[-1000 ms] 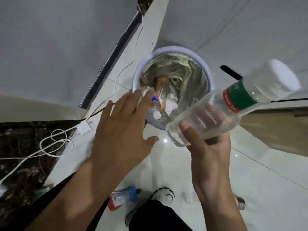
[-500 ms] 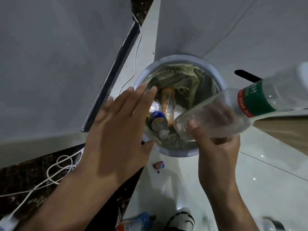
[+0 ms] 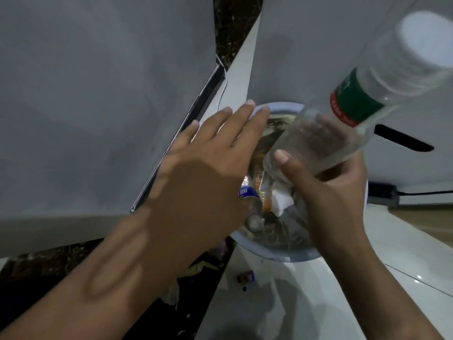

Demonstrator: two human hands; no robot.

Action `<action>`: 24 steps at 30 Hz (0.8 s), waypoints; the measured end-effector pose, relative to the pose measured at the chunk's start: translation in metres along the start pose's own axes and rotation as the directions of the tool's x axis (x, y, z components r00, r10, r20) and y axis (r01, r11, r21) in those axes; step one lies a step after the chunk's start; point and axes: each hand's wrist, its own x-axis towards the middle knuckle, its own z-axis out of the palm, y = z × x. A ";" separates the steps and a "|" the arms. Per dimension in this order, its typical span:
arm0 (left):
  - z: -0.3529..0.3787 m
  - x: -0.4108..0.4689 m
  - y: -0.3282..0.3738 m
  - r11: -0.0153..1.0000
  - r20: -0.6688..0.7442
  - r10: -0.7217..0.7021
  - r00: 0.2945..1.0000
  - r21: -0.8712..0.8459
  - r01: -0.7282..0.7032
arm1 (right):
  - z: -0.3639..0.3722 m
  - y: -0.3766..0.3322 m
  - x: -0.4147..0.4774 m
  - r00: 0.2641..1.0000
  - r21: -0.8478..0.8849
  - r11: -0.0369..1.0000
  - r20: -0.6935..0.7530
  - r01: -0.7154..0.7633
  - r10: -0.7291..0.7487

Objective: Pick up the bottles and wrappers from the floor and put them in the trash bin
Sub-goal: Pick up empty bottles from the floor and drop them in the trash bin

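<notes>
One trash bin (image 3: 277, 256), one clear bottle (image 3: 353, 106), one wrapper (image 3: 245, 277). Two more inside: a blue-labelled bottle (image 3: 247, 192), an orange bottle (image 3: 266, 201).

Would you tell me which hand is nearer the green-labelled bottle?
Right: the right hand grips the green-labelled bottle near its base above the trash bin; the left hand is spread open beside it, not touching.

Left hand (image 3: 203, 173) hovers palm-down, fingers straight, over the left side of the round white trash bin (image 3: 282, 257). Right hand (image 3: 328, 192), over its right side, grips the lower end of a tilted clear plastic green-labelled bottle (image 3: 355, 104).
</notes>
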 end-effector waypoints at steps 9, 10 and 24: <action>-0.005 -0.016 -0.011 0.994 -0.045 -0.031 0.999 -0.107 0.026 | -0.008 -0.004 0.004 0.998 0.029 0.998 0.020 0.054 -0.055; -0.004 -0.018 -0.011 0.991 -0.031 -0.043 0.999 -0.131 0.038 | -0.009 -0.005 0.001 0.998 0.032 0.998 0.028 0.055 -0.056; -0.008 -0.013 -0.013 0.900 0.133 0.045 0.990 -0.435 0.018 | -0.031 0.001 -0.010 0.994 0.168 0.985 0.113 -0.027 0.008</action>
